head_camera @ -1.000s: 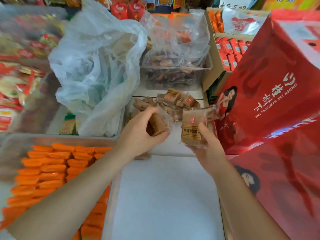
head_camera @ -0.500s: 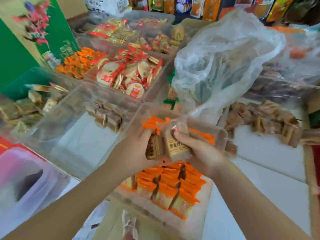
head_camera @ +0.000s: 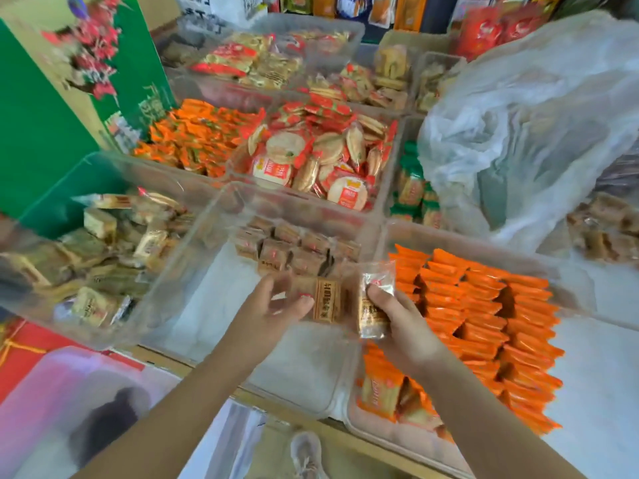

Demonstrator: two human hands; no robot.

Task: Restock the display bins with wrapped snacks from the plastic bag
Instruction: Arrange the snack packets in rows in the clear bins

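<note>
- The left hand (head_camera: 276, 305) pinches a brown wrapped snack (head_camera: 323, 299) between thumb and fingers, the packet lying on its side with its printed label toward the camera.
- The right hand (head_camera: 397, 319) curls round a second wrapped snack (head_camera: 371, 305), held upright, its clear crimped top sticking up above the fingers.
- The two packets are just beside each other, and both hands hover over the near part of a clear display bin (head_camera: 214, 216).
- Just beyond the left hand, at the far end of that bin, a small row of the same brown snacks (head_camera: 294, 248) sits on the bin floor; the part of the floor under the hands is bare and pale.
- Right of the right hand, touching that bin, stands a bin of orange packets (head_camera: 484, 305) packed in rows.
- Left of the left hand a bin holds beige and brown wrapped cakes (head_camera: 103, 257).
- Farther out beyond the hands lie a bin of round rice crackers (head_camera: 311, 157) in red and clear wraps, and to its left loose orange sachets (head_camera: 200, 136).
- Well out to the right and beyond the right hand, the crumpled white plastic bag (head_camera: 539, 126) stands tall, with more brown snacks (head_camera: 601, 226) lying at its foot.
- A green carton (head_camera: 34, 133) rises far to the left of the left hand.
- Below the forearms, past the edge of the worktop (head_camera: 345, 433), a shoe (head_camera: 306, 454) shows on the floor.
</note>
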